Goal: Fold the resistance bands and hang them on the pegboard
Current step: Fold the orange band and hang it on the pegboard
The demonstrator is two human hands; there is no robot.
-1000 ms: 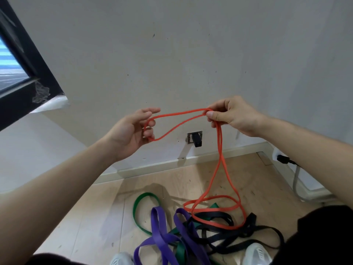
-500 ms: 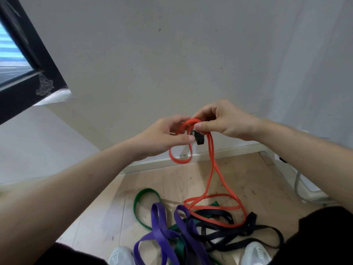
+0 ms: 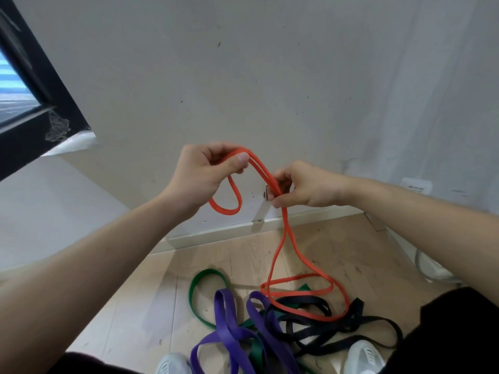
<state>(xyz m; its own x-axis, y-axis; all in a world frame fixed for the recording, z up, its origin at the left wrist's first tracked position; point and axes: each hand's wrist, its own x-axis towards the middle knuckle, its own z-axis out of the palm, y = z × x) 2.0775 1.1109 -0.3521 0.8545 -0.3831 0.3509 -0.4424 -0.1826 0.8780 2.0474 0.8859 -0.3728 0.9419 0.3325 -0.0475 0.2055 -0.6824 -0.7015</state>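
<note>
The orange resistance band (image 3: pixel 280 240) runs through both hands at the centre of the frame. The left hand (image 3: pixel 201 175) pinches a doubled stretch of it between thumb and fingers at the band's highest point, and a short loop hangs below that grip. From there two strands slope down and to the right into the right hand (image 3: pixel 302 187), whose fingertips are pressed together on them. Below the right hand the strands drop, cross once, and end in loops lying on the wooden floor (image 3: pixel 140 314) at lower centre. Those loops rest on top of a black band (image 3: pixel 359 323), with a purple band (image 3: pixel 232 333) and a green band (image 3: pixel 201 279) tangled just to the left. Two white shoes (image 3: pixel 364 357) show at the bottom edge, and a pale wall (image 3: pixel 243 76) fills the upper frame.
</note>
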